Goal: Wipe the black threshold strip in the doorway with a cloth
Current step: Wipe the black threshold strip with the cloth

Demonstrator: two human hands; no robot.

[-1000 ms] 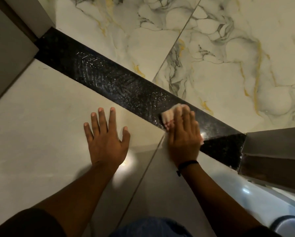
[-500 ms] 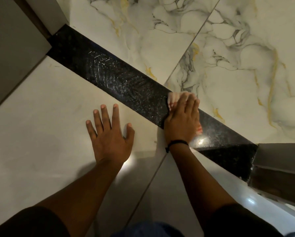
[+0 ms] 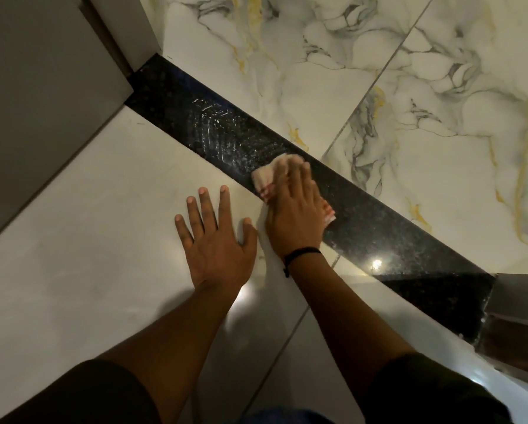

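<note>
Running diagonally from the door frame (image 3: 113, 41) at upper left, the black threshold strip (image 3: 379, 228) is speckled and glossy — smeared with pale streaks left of centre. Left hand (image 3: 218, 240) lies flat, fingers spread, on plain floor tile (image 3: 73, 240). Right hand (image 3: 296, 209) presses a whitish, red-marked cloth (image 3: 264, 179) onto the strip's middle.

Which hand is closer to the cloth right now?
Right. The right hand lies flat on the cloth, pressing it onto the black threshold strip. The left hand rests beside it on the plain floor tile, off the cloth.
</note>
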